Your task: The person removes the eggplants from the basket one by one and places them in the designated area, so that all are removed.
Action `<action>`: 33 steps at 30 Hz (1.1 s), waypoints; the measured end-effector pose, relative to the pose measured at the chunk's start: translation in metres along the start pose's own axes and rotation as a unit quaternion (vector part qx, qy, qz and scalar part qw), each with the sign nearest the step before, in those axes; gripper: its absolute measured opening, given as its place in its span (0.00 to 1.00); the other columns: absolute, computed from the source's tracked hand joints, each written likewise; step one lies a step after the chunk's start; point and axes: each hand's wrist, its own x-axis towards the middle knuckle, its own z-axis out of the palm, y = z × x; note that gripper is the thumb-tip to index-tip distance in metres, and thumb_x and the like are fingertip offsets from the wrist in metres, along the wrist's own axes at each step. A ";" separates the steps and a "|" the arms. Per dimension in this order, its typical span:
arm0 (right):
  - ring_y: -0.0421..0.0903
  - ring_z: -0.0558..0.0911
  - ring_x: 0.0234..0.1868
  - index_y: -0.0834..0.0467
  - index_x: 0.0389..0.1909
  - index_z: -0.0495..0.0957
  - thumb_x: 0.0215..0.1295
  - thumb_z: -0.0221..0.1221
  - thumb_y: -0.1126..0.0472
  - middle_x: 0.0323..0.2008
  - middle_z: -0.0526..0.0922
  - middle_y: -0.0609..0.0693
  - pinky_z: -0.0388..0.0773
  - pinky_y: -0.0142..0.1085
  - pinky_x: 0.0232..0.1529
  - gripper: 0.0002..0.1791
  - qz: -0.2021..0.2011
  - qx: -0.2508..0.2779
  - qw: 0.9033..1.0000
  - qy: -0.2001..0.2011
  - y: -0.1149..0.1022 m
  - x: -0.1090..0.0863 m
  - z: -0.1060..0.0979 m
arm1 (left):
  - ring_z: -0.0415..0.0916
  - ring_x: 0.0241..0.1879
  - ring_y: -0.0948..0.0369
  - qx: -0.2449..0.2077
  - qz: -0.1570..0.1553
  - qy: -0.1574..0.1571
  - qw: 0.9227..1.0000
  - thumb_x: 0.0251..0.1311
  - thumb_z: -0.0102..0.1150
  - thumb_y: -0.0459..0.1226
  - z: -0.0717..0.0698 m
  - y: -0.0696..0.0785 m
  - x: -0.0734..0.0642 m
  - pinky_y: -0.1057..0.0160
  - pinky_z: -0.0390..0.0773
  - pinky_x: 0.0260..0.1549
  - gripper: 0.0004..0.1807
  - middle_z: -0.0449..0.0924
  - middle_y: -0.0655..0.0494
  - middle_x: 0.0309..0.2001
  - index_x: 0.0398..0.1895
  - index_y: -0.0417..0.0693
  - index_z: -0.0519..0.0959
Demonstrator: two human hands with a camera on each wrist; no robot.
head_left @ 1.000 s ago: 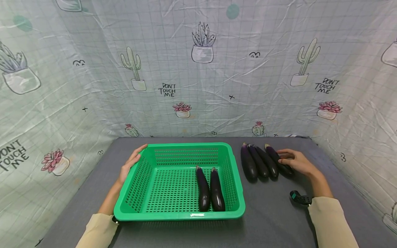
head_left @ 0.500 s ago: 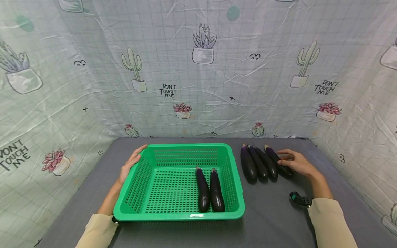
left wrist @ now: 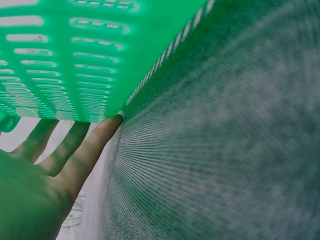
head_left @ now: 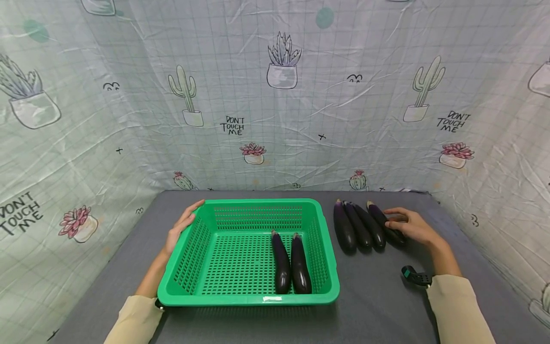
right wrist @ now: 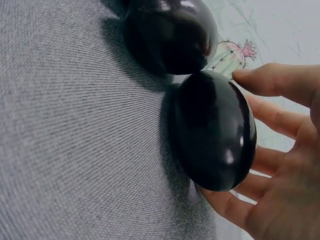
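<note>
My right hand (head_left: 410, 225) is around the rightmost eggplant (head_left: 391, 234) on the grey table. In the right wrist view, the thumb is against one side of this eggplant (right wrist: 215, 132) and the fingers curve along its other side. Several more dark eggplants (head_left: 345, 229) lie side by side to its left. At the left, my left hand (head_left: 176, 231) rests on the outer wall of a green plastic basket (head_left: 249, 300). Its fingers (left wrist: 87, 152) look nearly straight against the slotted wall in the left wrist view. Two eggplants (head_left: 281, 265) lie inside the basket, at its right.
A grey cloth-like surface (head_left: 365, 296) covers the table. Behind and at both sides hangs a pale curtain (head_left: 301, 114) printed with potted plants. The basket's right rim (head_left: 328, 248) stands between its contents and the loose eggplants.
</note>
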 end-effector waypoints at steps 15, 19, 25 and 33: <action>0.66 0.79 0.61 0.70 0.74 0.64 0.81 0.52 0.55 0.68 0.70 0.76 0.84 0.44 0.45 0.30 -0.004 0.006 1.000 0.004 -0.009 -0.007 -0.008 | 0.63 0.73 0.68 -0.013 -0.009 -0.003 1.000 0.85 0.21 0.38 0.000 0.001 -0.001 0.71 0.70 0.65 0.30 0.51 0.51 0.79 0.83 0.33 0.41; 0.67 0.78 0.61 0.70 0.74 0.63 0.82 0.51 0.57 0.68 0.70 0.76 0.85 0.47 0.46 0.29 -0.010 0.000 1.000 0.006 -0.013 -0.008 -0.011 | 0.61 0.73 0.70 0.009 -0.006 0.004 1.000 0.85 0.21 0.38 0.001 0.001 -0.001 0.73 0.68 0.65 0.30 0.47 0.47 0.80 0.82 0.32 0.42; 0.71 0.77 0.62 0.69 0.73 0.65 0.82 0.51 0.56 0.67 0.71 0.76 0.86 0.52 0.48 0.28 -0.039 -0.015 0.999 0.023 -0.029 -0.009 -0.016 | 0.60 0.73 0.69 0.014 0.000 0.004 1.000 0.85 0.21 0.37 0.001 -0.001 0.000 0.72 0.67 0.65 0.29 0.45 0.43 0.80 0.82 0.32 0.42; 0.71 0.78 0.62 0.63 0.73 0.68 0.81 0.53 0.52 0.66 0.74 0.71 0.81 0.60 0.54 0.28 -0.079 -0.045 0.994 0.052 -0.067 -0.015 -0.016 | 0.60 0.73 0.70 0.015 0.001 0.004 1.000 0.85 0.21 0.37 0.000 -0.002 0.001 0.73 0.67 0.65 0.29 0.47 0.45 0.80 0.82 0.31 0.42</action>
